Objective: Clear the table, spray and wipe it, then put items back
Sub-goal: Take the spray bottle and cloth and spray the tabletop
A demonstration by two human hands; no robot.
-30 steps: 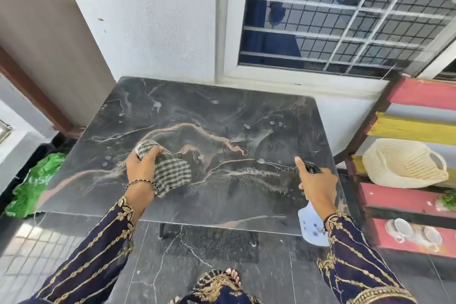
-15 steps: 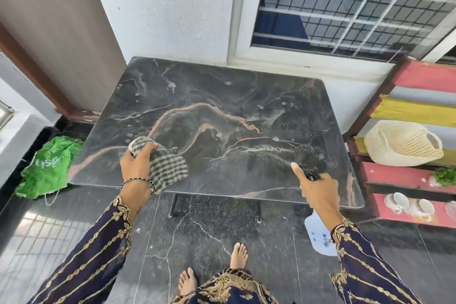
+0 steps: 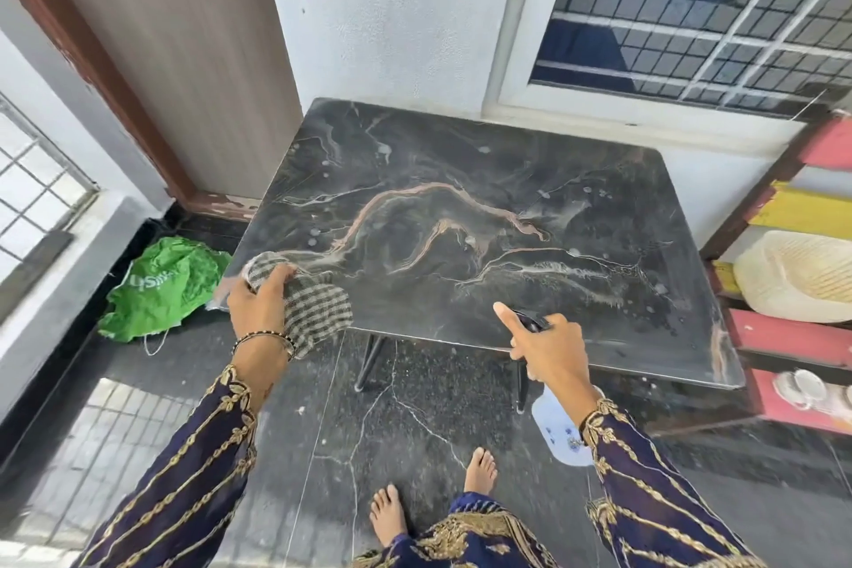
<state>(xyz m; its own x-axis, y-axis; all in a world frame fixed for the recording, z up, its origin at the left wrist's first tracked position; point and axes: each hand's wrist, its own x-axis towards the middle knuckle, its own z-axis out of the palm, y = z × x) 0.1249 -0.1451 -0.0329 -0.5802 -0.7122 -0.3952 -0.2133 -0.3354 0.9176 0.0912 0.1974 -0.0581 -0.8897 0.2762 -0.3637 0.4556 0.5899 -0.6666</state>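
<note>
A dark marble-patterned table (image 3: 461, 180) stands against the white wall, with small wet droplets scattered on its top. My left hand (image 3: 256, 304) grips a grey checked cloth (image 3: 318, 309) at the table's front left corner, part of the cloth hanging over the edge. My right hand (image 3: 548, 346) holds a white spray bottle (image 3: 560, 429) with a black trigger head near the front edge, forefinger stretched out over the top. The bottle's body hangs below the table edge, partly hidden by my wrist.
A crumpled green bag (image 3: 161, 286) lies on the floor left of the table. A red and yellow shelf (image 3: 793, 332) on the right holds a cream woven basket (image 3: 797, 277) and white cups (image 3: 802, 387). My bare feet (image 3: 479, 466) stand on the dark floor. A door is behind left.
My view has pulled back from the table. My left hand has dragged the cloth from mid-table to the front left corner. My right hand with the bottle has come back to the front edge.
</note>
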